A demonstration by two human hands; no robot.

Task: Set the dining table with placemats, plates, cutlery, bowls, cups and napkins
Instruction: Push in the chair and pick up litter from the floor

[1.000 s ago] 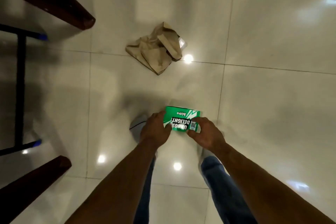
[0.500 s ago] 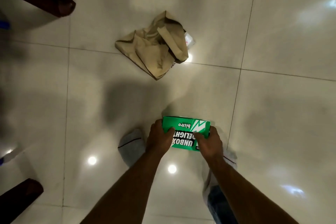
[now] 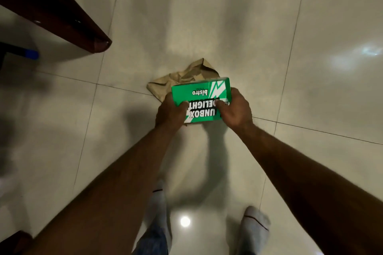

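Note:
A green and white cardboard box [image 3: 202, 94] printed "UNBOX DELIGHT bistro" is held out in front of me above the tiled floor. My left hand [image 3: 170, 113] grips its left end, thumb on the top face. My right hand [image 3: 235, 111] grips its right end the same way. The box covers the near part of a crumpled brown paper bag [image 3: 186, 74] lying on the floor. No placemats, plates or cutlery are in view.
A dark wooden furniture leg [image 3: 62, 16] slants in from the upper left, ending at the floor. A blue-capped black frame [image 3: 29, 54] shows at the left edge. Another dark wood piece [image 3: 12, 242] sits bottom left. My socked feet [image 3: 256, 223] stand on glossy tiles.
I have stepped forward toward the paper bag, so the box I hold now overlaps it. Both hands keep the same grip on the box.

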